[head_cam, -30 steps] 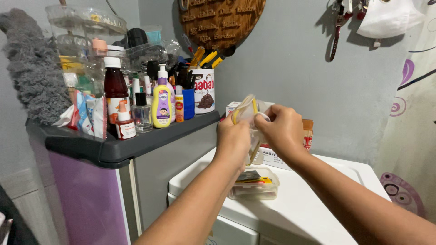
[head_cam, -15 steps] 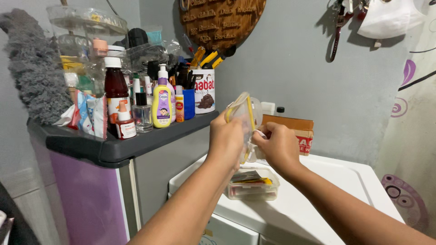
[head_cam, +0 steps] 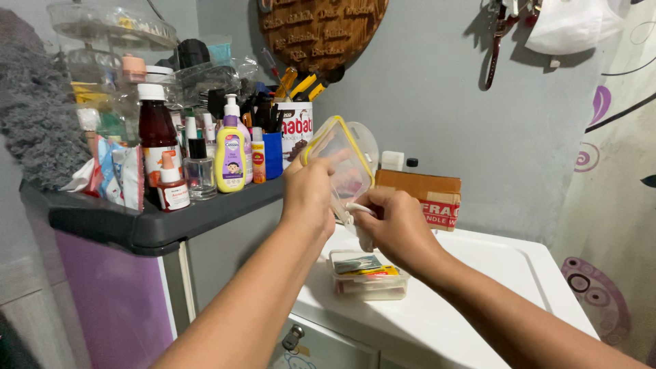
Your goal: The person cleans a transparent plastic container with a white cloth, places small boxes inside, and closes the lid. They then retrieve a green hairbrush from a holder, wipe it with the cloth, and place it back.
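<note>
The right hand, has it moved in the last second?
Yes. The right hand has dropped: earlier it was level with the top of the cardboard box, now it sits below that, nearer the open container.

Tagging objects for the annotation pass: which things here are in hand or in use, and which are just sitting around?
In use:
left hand
right hand
clear lid with yellow rim
open clear box of packets

Lying about:
yellow lotion bottle
dark red bottle
cardboard box
round tin of tools
</note>
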